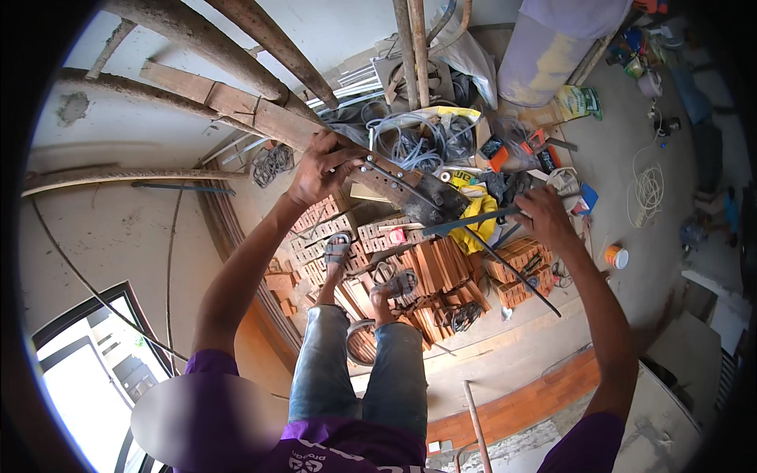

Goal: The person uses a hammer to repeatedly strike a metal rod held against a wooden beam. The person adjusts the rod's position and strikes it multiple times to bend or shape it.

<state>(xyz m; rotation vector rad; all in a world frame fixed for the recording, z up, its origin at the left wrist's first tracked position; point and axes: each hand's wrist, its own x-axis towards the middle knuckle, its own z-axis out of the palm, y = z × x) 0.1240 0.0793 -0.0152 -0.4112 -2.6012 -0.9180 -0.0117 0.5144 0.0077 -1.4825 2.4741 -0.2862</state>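
My left hand [322, 167] is closed over a wooden plank [264, 117], its fingers at the end of a thin metal rod [402, 184]. Small bright bolts or nails stand up from the plank around this rod. In my right hand [544, 217] is one end of a dark flat metal bar [473, 221], which reaches left to just below the plank's dark, worn end [438, 201]. A thin dark rod [512, 268] slants down to the right from under the bar. Whether both rod parts are one piece I cannot tell.
Stacked hollow bricks [378, 234] and tiles [434, 266] lie under my sandalled feet. Coiled clear tubing [410, 142], a yellow bag [475, 213] and boxes clutter the floor ahead. Thick poles [189, 39] lean at upper left. A paint bucket [617, 256] stands at right.
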